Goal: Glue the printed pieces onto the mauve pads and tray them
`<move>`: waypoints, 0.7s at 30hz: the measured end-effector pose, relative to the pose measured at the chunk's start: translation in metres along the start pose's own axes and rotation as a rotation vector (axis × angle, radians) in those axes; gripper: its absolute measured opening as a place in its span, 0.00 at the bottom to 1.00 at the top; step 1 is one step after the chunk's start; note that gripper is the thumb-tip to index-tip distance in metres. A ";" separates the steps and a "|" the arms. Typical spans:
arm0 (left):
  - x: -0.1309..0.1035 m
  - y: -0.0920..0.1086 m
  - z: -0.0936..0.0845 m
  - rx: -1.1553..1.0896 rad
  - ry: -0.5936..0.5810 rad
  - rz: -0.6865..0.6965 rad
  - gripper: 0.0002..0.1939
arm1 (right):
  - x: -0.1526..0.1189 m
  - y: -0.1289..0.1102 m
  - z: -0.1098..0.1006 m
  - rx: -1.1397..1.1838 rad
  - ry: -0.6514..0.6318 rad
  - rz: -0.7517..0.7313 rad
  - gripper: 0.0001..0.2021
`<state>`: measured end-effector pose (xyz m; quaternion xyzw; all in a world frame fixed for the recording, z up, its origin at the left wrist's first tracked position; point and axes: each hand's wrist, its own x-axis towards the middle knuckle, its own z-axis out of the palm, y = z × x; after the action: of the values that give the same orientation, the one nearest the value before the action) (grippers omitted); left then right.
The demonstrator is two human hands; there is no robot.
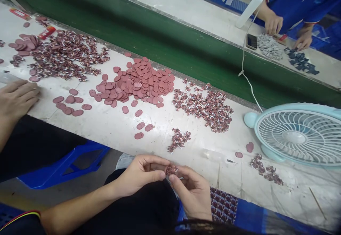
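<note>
My left hand and my right hand meet over my lap at the table's near edge. Between their fingertips they pinch a small reddish-brown part with a pale bit on its right; fingers cover some of it. Just beyond lies a small heap of similar brown-and-white parts. A larger heap of such parts lies behind it. Flat reddish oval discs are piled to the left, with a few loose discs nearer me. A clear bottle with a thin dark tip lies right of the small heap.
A light-blue fan stands at the right, its white cord crossing the green belt. Another person's hand rests at the left by more parts. Across the belt, a co-worker's hands handle grey pieces. A thin stick lies at lower right.
</note>
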<state>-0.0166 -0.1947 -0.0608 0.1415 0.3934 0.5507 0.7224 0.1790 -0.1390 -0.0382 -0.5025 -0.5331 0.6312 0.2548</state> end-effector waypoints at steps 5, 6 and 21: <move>0.001 -0.001 0.000 -0.015 -0.004 0.000 0.11 | 0.001 0.000 -0.007 0.041 -0.081 0.031 0.09; 0.001 0.000 0.001 -0.002 -0.004 0.011 0.09 | 0.001 0.001 -0.007 0.054 -0.085 0.041 0.09; -0.004 0.012 0.014 0.140 0.011 0.066 0.06 | 0.002 -0.007 -0.012 0.121 -0.119 0.040 0.08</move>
<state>-0.0153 -0.1903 -0.0425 0.2013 0.4301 0.5461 0.6901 0.1872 -0.1300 -0.0312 -0.4580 -0.4981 0.6961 0.2399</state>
